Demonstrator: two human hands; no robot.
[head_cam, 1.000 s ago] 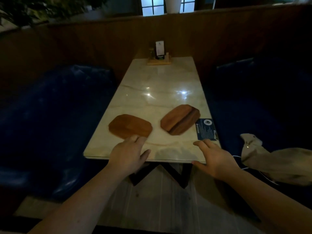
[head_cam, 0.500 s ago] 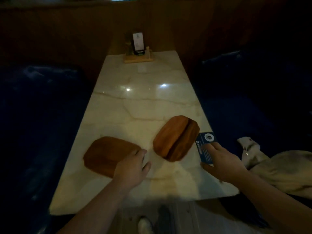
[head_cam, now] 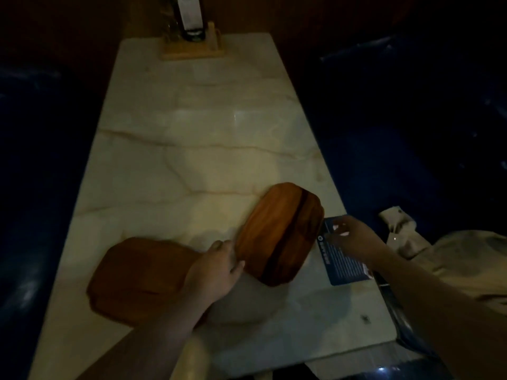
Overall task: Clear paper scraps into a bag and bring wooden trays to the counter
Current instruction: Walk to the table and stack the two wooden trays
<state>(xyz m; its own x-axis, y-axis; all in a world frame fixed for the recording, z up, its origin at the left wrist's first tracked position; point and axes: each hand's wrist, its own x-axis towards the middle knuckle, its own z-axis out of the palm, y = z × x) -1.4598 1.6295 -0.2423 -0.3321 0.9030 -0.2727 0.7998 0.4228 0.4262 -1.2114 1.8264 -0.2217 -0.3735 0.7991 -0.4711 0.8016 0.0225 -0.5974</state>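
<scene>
Left hand [head_cam: 216, 267] has advanced, open fingers touching striped oval wooden tray [head_cam: 277, 234]; right hand [head_cam: 354, 237] now presses blue printed card [head_cam: 343, 264] on pale marble counter [head_cam: 205, 149]. Tray pickup imminent.

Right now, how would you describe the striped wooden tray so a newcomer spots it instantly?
Look at the marble table, near its right edge. The striped tray lies between both hands, beside a blue card. Unlike the plain tray to its left, it has a dark band running lengthwise.
</scene>
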